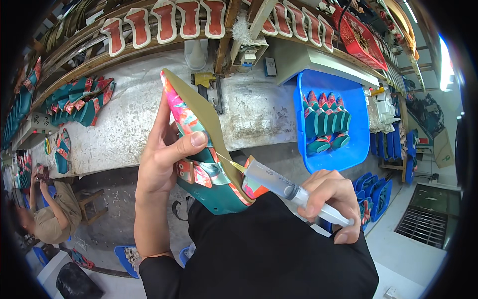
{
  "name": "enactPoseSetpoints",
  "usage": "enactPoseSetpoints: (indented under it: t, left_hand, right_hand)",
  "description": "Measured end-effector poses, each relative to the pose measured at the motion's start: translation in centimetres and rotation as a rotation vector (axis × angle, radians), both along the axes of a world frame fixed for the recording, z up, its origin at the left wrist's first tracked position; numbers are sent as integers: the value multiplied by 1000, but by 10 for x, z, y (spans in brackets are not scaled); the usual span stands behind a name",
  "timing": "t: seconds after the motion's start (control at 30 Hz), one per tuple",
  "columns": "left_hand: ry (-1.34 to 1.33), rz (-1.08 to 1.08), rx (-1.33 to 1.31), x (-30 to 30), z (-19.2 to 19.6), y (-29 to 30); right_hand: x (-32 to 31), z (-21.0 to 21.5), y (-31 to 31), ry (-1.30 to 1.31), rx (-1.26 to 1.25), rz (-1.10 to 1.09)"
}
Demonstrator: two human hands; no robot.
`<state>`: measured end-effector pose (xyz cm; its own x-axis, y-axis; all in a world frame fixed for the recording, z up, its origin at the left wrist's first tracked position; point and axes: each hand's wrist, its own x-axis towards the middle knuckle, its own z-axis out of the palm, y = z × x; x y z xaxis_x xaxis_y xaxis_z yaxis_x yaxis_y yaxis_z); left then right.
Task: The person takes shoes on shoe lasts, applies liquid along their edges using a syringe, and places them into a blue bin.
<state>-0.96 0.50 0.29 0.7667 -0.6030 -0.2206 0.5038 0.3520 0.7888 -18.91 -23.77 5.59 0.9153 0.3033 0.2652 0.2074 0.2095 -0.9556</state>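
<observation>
In the middle, my left hand point(167, 154) grips a floral shoe point(199, 134), its toe pointing up and away. The shoe has a pink, white and green pattern, a buckled strap, a teal heel part and an olive-tan sole turned to the right. My thumb presses on its upper near the sole edge. My right hand point(331, 202) is closed around a clear plastic syringe point(279, 182) with a thin needle and a yellowish hub. Its needle tip meets the shoe near the seam between upper and sole; exact contact is hard to tell.
A worn workbench point(134, 99) runs across. A blue tub point(366, 144) at right holds several shoes. On the bench lie a yellow-black glue gun or nail tool point(204, 79) and more teal floral shoes point(82, 102). Another person point(55, 209) works at far left. Red-white sole-shaped pieces point(164, 20) line the shelf.
</observation>
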Motion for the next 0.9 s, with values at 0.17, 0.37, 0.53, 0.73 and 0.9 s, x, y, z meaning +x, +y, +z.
enactPoseSetpoints:
  t: [0.17,0.37,0.53,0.73,0.9]
  left_hand:
    - [5,6,-14,-1,2,0]
    - [15,4,-16,-1,-1,1]
    - [11,14,1,0,-5,1]
    - [-1,18,15,4,-8,2]
    - [-15,17,30,10,-13,2]
  right_hand:
    - [3,3,0,-3,-80,17]
    - [5,7,-1,19,-145,44]
    - [6,5,-3,30,-136,67]
    - [9,5,-6,49,-141,93]
    - [15,3,-9,73,-161,110]
